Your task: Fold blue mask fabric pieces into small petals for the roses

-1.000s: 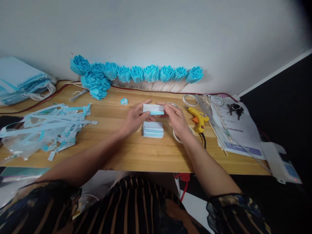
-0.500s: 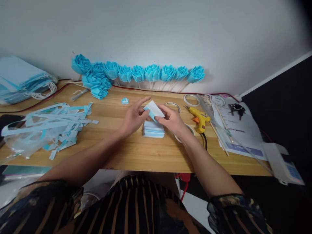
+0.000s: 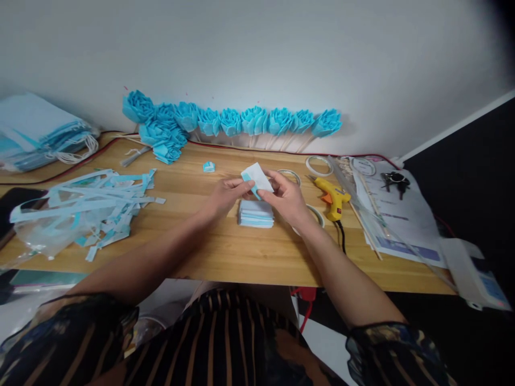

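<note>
A small white fabric piece [image 3: 259, 177] with a blue folded edge is held up between my two hands. My left hand [image 3: 227, 197] pinches its left side, thumb on the blue fold. On the right, my right hand [image 3: 287, 194] grips the other side, thumb on the lower edge and fingers behind. Directly below lies a neat stack of similar white and pale blue pieces [image 3: 256, 214] on the table. Farther back sits one small folded blue and white piece [image 3: 208, 167]. The fingers behind the held piece are partly hidden.
Blue fabric flowers on sticks [image 3: 254, 121] lean along the wall. Cut strips [image 3: 120, 195] pile up at left, beside a stack of blue masks [image 3: 44, 134]. A yellow glue gun [image 3: 333, 201], tape rolls [image 3: 319, 165], papers [image 3: 406, 214] and keys [image 3: 396, 179] lie at right.
My left fingers, raised and spread before, have closed in on the piece. The blue fold now shows as a narrower strip along its left edge. The view has shifted slightly.
</note>
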Available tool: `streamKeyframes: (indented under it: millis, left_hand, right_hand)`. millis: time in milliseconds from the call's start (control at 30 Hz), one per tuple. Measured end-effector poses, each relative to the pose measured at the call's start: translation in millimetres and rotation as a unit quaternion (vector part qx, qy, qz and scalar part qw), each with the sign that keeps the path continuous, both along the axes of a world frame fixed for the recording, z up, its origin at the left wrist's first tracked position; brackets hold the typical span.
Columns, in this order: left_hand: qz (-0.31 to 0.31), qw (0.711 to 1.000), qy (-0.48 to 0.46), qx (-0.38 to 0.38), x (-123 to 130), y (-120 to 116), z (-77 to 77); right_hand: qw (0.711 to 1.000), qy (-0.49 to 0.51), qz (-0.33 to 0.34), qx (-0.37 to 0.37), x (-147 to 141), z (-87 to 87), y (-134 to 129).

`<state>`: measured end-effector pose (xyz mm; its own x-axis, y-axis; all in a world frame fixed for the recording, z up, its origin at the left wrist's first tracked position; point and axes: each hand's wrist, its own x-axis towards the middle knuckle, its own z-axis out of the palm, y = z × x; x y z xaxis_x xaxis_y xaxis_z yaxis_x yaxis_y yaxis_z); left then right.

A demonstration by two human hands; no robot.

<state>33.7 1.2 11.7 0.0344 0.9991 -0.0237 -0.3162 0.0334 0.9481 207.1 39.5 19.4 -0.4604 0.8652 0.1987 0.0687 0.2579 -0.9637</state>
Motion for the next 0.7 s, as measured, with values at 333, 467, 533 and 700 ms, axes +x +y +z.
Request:
streamKeyframes:
  millis: [333,467,533,700]
  left_hand:
    - [0.021,0.995,-0.091,-0.017,-6,3,8.3]
    - [-0.009,0.995,-0.096,-0.014,-4,2,7.7]
    - [-0.022,0.996,-0.09,-0.018,-2,0,8.5]
    - [-0.041,0.996,-0.079,-0.014,1,-2,10.3]
  right_hand:
    - [0.904,-0.147,0.0,0.403,16,18.7,1]
    - [0.858,-0.175,-0.002,0.483,13,14.7,5]
    - [0.858,-0.182,-0.006,0.48,13,11.7,7]
    - [0.89,-0.18,0.001,0.418,11,8.3,9]
